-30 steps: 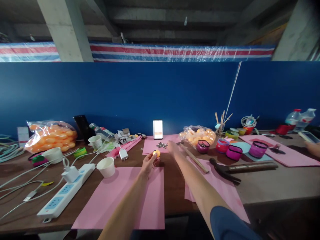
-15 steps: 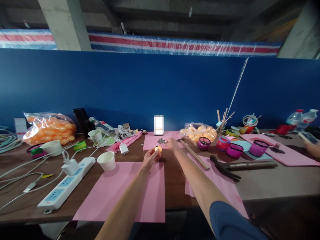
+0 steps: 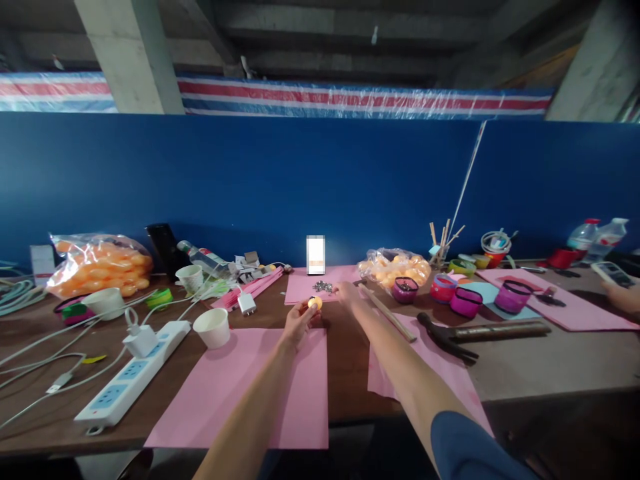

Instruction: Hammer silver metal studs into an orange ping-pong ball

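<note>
My left hand (image 3: 299, 322) pinches a small orange ball (image 3: 315, 303) above the table (image 3: 349, 380) | my right hand (image 3: 349, 297), fingers bunched beside small metal pieces (image 3: 321, 286), grip unclear | since earlier: both hands barely moved

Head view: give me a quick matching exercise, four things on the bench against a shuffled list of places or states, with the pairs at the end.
Things
1. Orange ball
2. Small metal pieces
3. Claw hammer
4. Power strip

Places or states
A. Head over a pink sheet, handle reaching off it to the right
B. Held in the left hand
C. Has a white plug on it
D. Beside the right hand, in front of the upright bright screen

Pairs: 1-B, 2-D, 3-A, 4-C
</note>
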`<state>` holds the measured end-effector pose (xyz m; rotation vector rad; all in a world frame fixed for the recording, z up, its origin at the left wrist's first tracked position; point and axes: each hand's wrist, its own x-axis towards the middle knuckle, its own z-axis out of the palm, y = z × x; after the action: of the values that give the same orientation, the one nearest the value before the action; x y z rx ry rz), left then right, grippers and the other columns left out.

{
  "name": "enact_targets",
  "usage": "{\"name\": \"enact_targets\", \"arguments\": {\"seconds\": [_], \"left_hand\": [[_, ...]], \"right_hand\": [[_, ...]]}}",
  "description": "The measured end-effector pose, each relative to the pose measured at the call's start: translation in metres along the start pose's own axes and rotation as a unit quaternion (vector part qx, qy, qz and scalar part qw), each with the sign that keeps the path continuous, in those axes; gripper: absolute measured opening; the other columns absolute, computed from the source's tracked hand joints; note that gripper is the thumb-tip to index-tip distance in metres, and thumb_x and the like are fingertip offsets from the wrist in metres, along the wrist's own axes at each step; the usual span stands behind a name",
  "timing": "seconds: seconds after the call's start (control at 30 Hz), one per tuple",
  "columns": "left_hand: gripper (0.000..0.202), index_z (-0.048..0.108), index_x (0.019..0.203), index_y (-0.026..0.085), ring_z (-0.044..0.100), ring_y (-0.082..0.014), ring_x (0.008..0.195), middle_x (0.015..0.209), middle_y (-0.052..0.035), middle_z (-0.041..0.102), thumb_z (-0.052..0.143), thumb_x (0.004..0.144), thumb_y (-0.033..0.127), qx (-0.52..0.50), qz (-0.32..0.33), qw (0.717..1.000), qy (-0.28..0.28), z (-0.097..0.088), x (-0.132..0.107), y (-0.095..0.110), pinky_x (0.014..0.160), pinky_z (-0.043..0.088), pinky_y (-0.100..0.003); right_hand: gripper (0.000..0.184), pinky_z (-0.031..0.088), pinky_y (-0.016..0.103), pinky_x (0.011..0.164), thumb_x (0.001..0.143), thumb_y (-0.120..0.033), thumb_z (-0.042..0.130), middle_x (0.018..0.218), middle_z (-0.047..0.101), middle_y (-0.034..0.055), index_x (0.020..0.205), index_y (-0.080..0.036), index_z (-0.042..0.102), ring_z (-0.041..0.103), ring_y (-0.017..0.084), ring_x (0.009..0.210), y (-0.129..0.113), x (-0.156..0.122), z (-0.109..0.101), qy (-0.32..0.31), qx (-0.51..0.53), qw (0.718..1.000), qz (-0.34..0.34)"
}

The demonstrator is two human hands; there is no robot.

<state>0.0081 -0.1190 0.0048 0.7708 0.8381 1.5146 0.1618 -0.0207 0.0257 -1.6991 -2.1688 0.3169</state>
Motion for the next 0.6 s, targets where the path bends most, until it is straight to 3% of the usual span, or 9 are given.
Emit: {"name": "enact_targets", "arguments": {"seconds": [0.27,0.4,0.6], "left_hand": [[0.052,0.057,0.102,0.015,0.061,-0.0104,0.064,0.082,-0.0051,0.066,0.076,0.054,0.019,0.046,0.022,0.999,-0.004,0.003,-0.003,-0.001,0.064,0.048,-0.024],[0.053,0.058,0.1,0.014,0.061,-0.0114,0.065,0.081,-0.0054,0.066,0.077,0.052,0.023,0.074,0.024,0.997,0.004,0.004,-0.002,-0.002,0.065,0.048,-0.024],[0.051,0.058,0.098,0.014,0.062,-0.0125,0.066,0.079,-0.0055,0.067,0.076,0.053,0.027,0.102,0.028,0.994,0.007,0.004,-0.001,-0.004,0.065,0.049,-0.025]], "right_hand": [[0.024,0.044,0.033,0.078,0.087,-0.028,0.044,0.103,0.057,0.0057,0.104,-0.015,0.054,0.055,0.016,0.09,0.004,-0.015,0.003,0.036,0.0,0.998,-0.042],[0.025,0.037,0.023,0.068,0.086,-0.025,0.038,0.096,0.062,0.0048,0.096,-0.017,0.06,0.055,0.015,0.086,0.005,-0.019,0.002,0.059,-0.002,0.998,-0.036],[0.027,0.031,0.022,0.06,0.083,-0.025,0.038,0.081,0.065,0.0062,0.08,-0.015,0.063,0.056,0.016,0.074,0.004,-0.019,0.0,0.052,-0.019,0.998,-0.034]]}}
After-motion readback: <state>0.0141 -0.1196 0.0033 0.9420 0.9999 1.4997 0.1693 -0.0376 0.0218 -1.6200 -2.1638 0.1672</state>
